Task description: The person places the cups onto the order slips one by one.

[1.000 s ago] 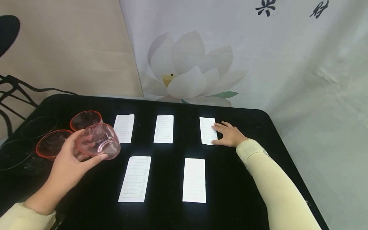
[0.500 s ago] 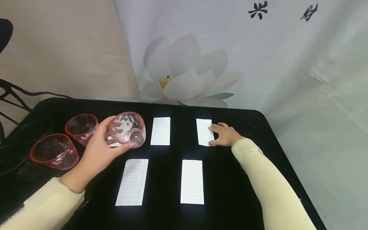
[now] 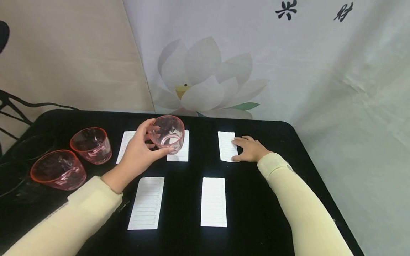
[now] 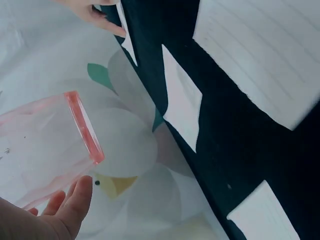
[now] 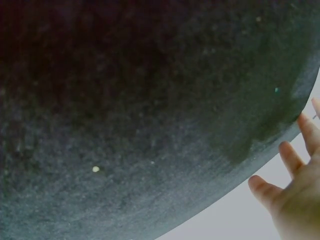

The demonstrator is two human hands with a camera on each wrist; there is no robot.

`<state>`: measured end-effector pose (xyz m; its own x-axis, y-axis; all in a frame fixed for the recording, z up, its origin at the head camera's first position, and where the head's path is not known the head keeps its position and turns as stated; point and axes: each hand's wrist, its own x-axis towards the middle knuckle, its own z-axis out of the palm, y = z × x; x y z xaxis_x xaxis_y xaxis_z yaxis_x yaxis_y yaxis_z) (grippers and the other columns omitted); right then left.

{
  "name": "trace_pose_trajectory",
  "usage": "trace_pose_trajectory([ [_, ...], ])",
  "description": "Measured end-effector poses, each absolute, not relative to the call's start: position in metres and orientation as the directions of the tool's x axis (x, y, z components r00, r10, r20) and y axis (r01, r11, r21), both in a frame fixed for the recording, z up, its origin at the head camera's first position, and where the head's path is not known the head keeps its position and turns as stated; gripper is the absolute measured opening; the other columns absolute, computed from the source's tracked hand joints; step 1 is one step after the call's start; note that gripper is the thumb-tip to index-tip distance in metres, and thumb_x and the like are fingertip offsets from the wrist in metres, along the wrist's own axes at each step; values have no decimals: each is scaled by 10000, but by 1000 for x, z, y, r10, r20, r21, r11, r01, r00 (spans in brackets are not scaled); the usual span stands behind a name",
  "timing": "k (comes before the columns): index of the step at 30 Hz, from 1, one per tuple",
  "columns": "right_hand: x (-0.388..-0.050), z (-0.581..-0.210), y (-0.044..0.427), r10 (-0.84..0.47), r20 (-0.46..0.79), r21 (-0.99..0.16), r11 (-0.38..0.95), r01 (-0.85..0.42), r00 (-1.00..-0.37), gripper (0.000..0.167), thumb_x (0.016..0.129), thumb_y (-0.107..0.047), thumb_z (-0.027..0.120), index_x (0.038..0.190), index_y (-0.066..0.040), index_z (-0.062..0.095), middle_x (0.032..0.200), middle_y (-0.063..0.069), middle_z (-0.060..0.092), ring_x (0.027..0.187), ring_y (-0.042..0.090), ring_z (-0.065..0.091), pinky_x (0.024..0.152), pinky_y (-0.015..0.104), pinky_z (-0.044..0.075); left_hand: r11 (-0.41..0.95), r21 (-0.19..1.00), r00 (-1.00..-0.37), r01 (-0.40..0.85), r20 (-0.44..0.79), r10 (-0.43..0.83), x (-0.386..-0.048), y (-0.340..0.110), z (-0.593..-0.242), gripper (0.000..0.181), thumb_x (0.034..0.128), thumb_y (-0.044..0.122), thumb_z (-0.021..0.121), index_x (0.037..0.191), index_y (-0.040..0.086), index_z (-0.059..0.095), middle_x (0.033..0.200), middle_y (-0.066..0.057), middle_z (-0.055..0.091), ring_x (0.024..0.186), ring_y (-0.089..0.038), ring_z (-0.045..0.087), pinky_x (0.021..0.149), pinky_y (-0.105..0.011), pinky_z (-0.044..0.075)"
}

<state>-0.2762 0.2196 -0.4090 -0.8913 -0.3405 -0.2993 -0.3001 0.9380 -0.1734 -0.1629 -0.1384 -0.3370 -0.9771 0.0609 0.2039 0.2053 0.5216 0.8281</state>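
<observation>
In the head view my left hand (image 3: 137,151) holds a clear pink cup (image 3: 167,128) with a red rim, thumb and fingers around its side. The cup is in the air, overlapping the middle back slip of lined paper (image 3: 180,156). In the left wrist view the cup (image 4: 40,145) lies sideways in the picture beside my fingers (image 4: 75,205). My right hand (image 3: 251,148), fingers spread, touches the right edge of the back right slip (image 3: 226,146). The right wrist view catches only some fingers (image 5: 295,170) of that hand.
Two more red-rimmed pink cups (image 3: 91,145) (image 3: 59,170) stand on the left of the black table (image 3: 256,213), with two dark-rimmed cups (image 3: 12,177) beyond them. Other paper slips lie at back left (image 3: 124,142), front left (image 3: 146,202) and front right (image 3: 213,202). A printed cloth (image 3: 205,71) hangs behind.
My left hand has carried the pink cup rightward, from beside the other cups, past the back left slip to the middle back slip. My right hand has stayed at the back right slip.
</observation>
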Motion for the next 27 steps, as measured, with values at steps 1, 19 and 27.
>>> trace_pose_trajectory([
  [1,-276,-409,219,-340,-299,-171,938,-300,-891,866,795,-519,672,1499,-124,356,1570,69,296,1439,340,204,1135,601,212,510,835,-977,209,205,63,-166,-136,-337,911,765,178,823,1474,43,267,1349,-192,474,1160,-379,522,959,-531,493],
  [19,-275,-404,220,-329,-318,-168,943,-288,-889,855,799,-494,667,1499,-118,352,1566,82,302,1419,346,238,1121,588,244,424,875,-972,234,211,102,-198,-83,-339,899,752,225,838,1464,99,303,1340,-123,470,1230,-305,501,911,-492,534],
  [27,-277,-405,220,-336,-321,-175,940,-294,-885,853,798,-502,667,1497,-123,359,1567,80,301,1413,349,248,1114,594,253,399,884,-970,244,220,105,-209,-56,-344,886,739,237,848,1447,98,335,1328,-121,485,1229,-306,507,1008,-491,470],
])
